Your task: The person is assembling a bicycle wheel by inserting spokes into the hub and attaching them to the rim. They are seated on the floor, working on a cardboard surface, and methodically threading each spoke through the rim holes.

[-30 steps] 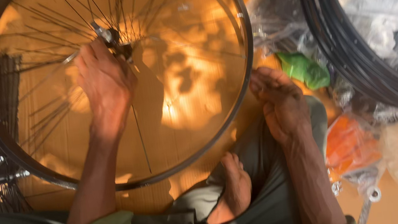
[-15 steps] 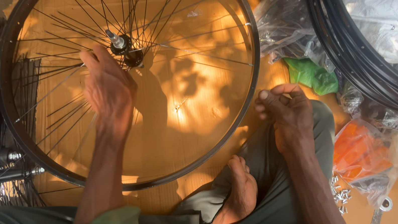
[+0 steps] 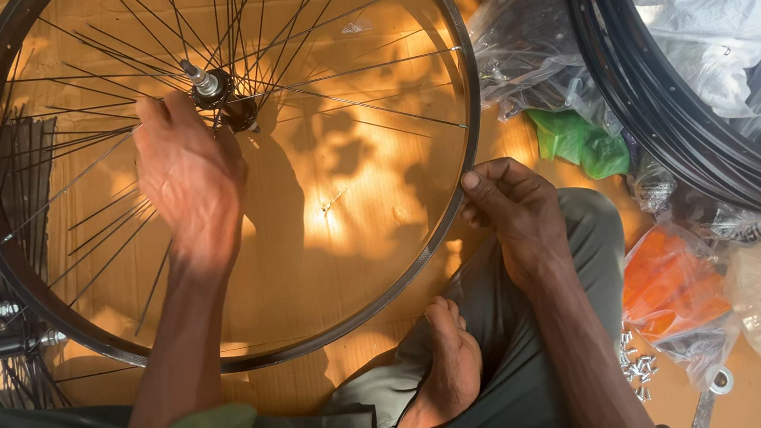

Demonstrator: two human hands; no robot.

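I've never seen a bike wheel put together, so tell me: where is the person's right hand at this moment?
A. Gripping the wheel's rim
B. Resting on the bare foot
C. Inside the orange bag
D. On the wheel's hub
A: the right hand pinches the dark rim at its near right side, while the left hand is by the hub.

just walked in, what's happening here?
A seated person works on a black spoked bicycle wheel rim lying flat on cardboard. The left hand reaches among the thin metal spokes beside the metal hub; the right hand grips the rim's edge. More black rims are stacked at right.
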